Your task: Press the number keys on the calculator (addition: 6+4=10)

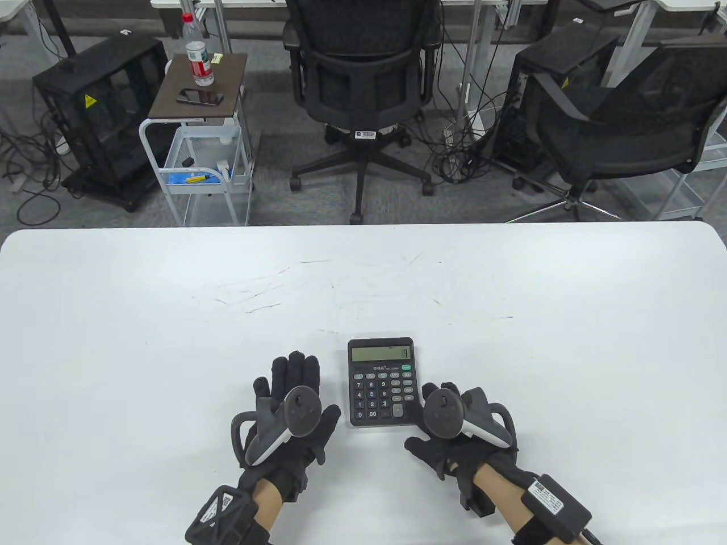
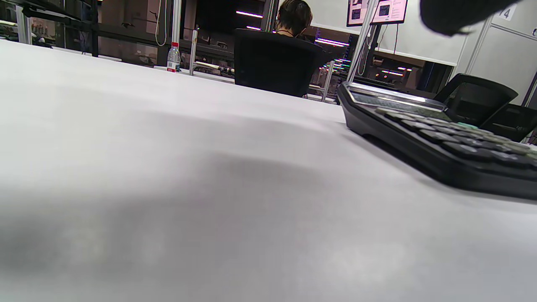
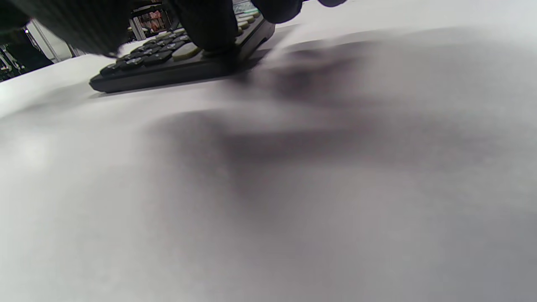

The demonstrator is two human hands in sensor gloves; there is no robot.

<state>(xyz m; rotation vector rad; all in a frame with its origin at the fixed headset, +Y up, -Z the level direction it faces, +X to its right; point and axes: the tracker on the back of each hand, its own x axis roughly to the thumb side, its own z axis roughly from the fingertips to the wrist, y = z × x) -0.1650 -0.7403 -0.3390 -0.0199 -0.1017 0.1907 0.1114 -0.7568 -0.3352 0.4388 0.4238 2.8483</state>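
A black calculator [image 1: 381, 381] lies flat on the white table [image 1: 170, 318] near its front middle. Its display shows two digits at the right end, too small to read surely. My left hand [image 1: 311, 387] rests palm down on the table just left of the calculator, fingers stretched forward, holding nothing. My right hand [image 1: 429, 417] sits at the calculator's lower right edge with its fingers curled down. In the right wrist view a fingertip [image 3: 209, 29] touches the calculator [image 3: 159, 63] at its near right keys. The left wrist view shows the calculator [image 2: 440, 147] side on.
Beyond the table's far edge stand two black office chairs [image 1: 363, 85], a small cart [image 1: 199, 130] with a water bottle and a phone, and black boxes on the floor. Cables lie on the carpet.
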